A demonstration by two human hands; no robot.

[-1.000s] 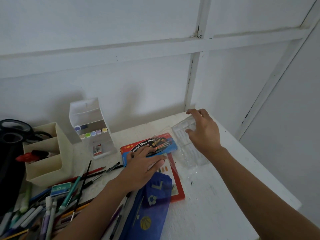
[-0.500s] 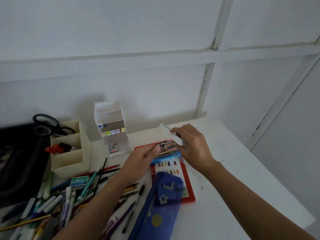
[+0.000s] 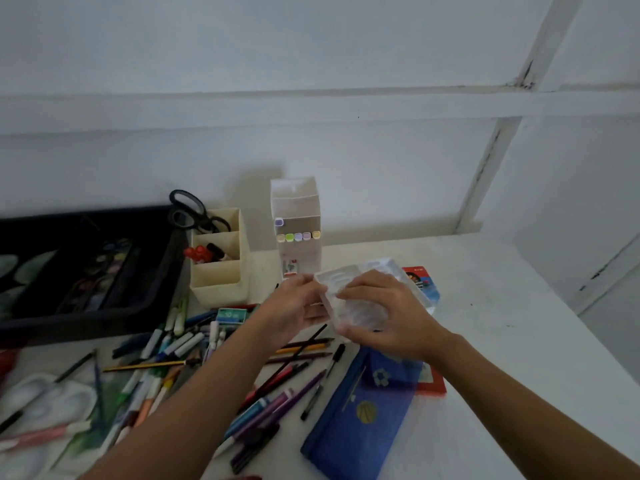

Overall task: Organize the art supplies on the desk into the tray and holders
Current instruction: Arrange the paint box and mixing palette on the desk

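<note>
A clear plastic insert [image 3: 377, 268] is held off the bench [image 3: 491, 327] at the centre of the frame, between both hands. A second ago it lay flat on the bench at the right, under the right grip [image 3: 388, 317] alone, while the left grip [image 3: 294, 306] was pressed on the red-and-blue packet [image 3: 420, 282]. The packet has since been released and is seen partly hidden behind the raised insert.

The right grip is now closed over the insert's near end, fingers curled on top and thumb at the lower edge. The left grip is curled against the insert's left edge, thumb and fingertips pinching it. The insert is tilted, its far end higher.

The view has also been swung leftwards, so that the black tray [image 3: 104, 306] at the left of the frame has been brought into sight, with paint sets lying in it. Beside it stand the cream holder [image 3: 218, 282], with scissors [image 3: 194, 209] and red-capped markers in it, and the white marker holder [image 3: 298, 251].

It is judged that the insert has been picked up for sorting, most likely to be carried toward the black tray, though this cannot be confirmed. Most of the task is left undone: loose pens and pencils [image 3: 207, 344] are scattered over the lower middle of the frame, a paint palette [image 3: 45, 403] lies at the lower left, and a blue pencil case [image 3: 363, 414] lies at the lower right.
</note>
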